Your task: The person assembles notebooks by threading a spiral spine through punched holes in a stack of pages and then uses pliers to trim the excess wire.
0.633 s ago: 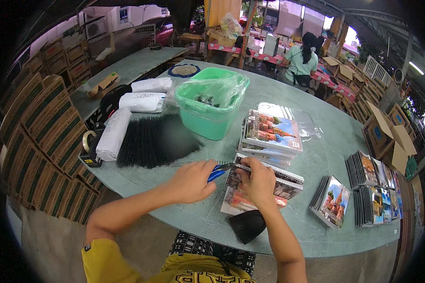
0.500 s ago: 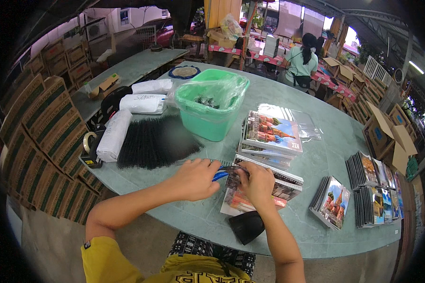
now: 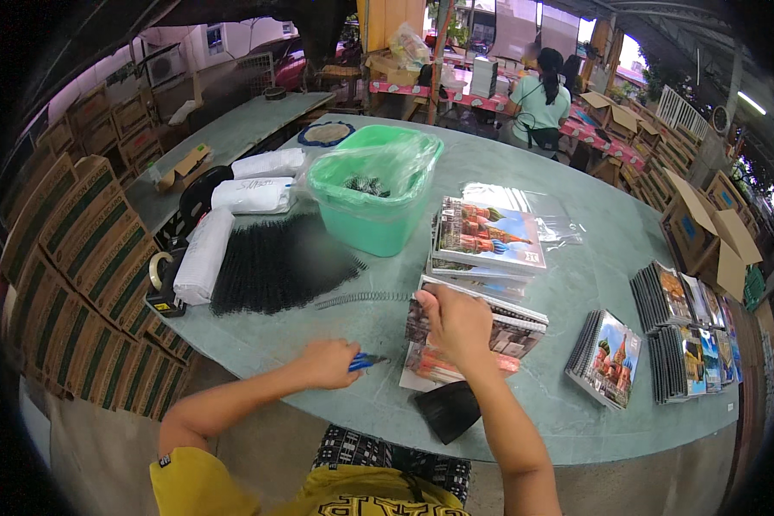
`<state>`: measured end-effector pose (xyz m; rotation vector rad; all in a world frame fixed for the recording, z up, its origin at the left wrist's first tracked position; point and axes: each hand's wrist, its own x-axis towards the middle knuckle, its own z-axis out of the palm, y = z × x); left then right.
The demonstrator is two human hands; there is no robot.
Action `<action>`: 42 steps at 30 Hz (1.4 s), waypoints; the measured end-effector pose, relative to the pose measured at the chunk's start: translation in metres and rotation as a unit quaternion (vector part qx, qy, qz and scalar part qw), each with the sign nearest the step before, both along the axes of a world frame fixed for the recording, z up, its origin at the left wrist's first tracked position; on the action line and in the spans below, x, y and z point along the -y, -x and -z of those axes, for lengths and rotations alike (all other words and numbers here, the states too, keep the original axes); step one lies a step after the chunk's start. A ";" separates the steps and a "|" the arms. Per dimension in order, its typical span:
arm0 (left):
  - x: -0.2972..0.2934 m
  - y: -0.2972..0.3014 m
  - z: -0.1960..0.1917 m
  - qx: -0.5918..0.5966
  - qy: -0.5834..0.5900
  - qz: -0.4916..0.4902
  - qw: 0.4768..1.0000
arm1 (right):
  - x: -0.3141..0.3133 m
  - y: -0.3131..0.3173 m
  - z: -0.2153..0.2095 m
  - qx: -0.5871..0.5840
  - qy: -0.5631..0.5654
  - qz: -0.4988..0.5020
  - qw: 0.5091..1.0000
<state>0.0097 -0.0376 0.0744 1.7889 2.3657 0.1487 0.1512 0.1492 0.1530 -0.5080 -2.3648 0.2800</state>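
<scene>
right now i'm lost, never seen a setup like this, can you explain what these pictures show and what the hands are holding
There's no machine: these are a person's bare hands, so each grip is simply a hand. The view comes from a camera worn on the head, looking down; its wide lens bends straight edges.

The left grip holds a blue-handled tool. The right grip is at the upper left corner of a notebook; I can't tell whether it pinches it. A thin wire coil reaches left from there.

Also on the green table are a dark pile of coils, a green tub, white bundles and a notebook stack.
</scene>
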 end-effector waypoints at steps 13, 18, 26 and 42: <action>-0.102 -0.137 0.083 0.332 -0.151 0.178 0.914 | 0.011 -0.007 -0.003 -0.068 -0.003 -0.090 0.994; -0.057 -0.070 -0.074 0.240 -0.485 -0.084 0.837 | -0.030 -0.075 -0.003 0.024 0.009 0.036 0.999; -0.052 -0.030 -0.093 0.034 -0.569 -0.056 0.820 | -0.021 -0.079 0.003 0.001 -0.006 0.015 1.000; -0.071 -0.045 -0.094 0.069 -0.517 0.005 0.853 | -0.012 -0.075 0.007 -0.005 -0.037 0.024 0.999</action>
